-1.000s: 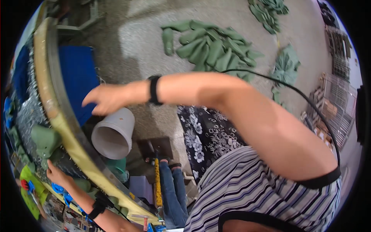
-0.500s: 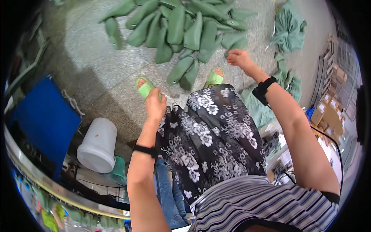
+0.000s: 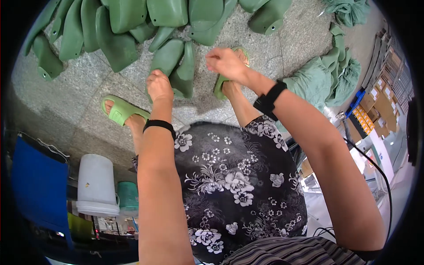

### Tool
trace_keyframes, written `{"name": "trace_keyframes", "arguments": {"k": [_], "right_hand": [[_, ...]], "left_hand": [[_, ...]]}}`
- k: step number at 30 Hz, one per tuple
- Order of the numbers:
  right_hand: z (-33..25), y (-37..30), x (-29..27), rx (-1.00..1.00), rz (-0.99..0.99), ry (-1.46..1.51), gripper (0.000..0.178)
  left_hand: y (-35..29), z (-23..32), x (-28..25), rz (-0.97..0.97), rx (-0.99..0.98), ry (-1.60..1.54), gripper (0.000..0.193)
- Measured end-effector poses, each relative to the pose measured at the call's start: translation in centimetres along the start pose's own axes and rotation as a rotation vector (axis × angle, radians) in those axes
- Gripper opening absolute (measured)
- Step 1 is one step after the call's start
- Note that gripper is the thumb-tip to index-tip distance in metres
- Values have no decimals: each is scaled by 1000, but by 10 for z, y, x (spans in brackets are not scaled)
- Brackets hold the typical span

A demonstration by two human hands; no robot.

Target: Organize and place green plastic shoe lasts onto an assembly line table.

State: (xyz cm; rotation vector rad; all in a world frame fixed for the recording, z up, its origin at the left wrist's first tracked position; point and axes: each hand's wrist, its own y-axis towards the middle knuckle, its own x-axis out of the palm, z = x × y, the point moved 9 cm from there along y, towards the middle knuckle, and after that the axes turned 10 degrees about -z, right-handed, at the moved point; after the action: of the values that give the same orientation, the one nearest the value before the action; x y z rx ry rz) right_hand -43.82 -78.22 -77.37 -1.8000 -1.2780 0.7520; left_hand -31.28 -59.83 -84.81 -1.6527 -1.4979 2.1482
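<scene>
At eleven o'clock, my left grip (image 3: 160, 86) overlaps a green form (image 3: 169, 55), whether clamped I can't tell; my right grip (image 3: 226, 64) is apart. Cupping the form's sides seems surest.

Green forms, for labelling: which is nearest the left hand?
The left form of the lowest pair in view: the left hand overlaps it; others lie farther.

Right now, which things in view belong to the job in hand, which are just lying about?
Likely the job:
- near pair of green shoe lasts, left hand over its edge, contact unclear; right hand beside it, nothing visible in it
- larger group of green lasts

Likely just about:
- white bucket
- teal bucket
- blue panel
- cardboard boxes
</scene>
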Motion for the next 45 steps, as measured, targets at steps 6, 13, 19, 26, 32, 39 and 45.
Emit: {"name": "trace_keyframes", "arguments": {"k": [6,13,19,26,32,39,45], "right_hand": [[-69,34,-7,-80,32,-163,26],[-191,65,17,-186,214,-378,36],[-254,131,-6,-333,579,-406,56],[-241,136,4,-267,360,-83,52],[-221,67,4,-154,417,-56,54],[-270,-100,38,13,-214,184,42],[-370,-293,146,145,-625,484,54]], "left_hand": [[-29,-18,10,-323,6,-329,19],[-41,-28,26,-245,-8,-264,25],[-39,-33,36,-53,-7,-290,18],[-42,-46,-1,-369,135,-583,27],[-89,-79,-57,-607,-16,-697,46],[-212,-173,-211,-259,-84,-936,47],[-338,-243,-275,-65,-222,-1625,79]]}}
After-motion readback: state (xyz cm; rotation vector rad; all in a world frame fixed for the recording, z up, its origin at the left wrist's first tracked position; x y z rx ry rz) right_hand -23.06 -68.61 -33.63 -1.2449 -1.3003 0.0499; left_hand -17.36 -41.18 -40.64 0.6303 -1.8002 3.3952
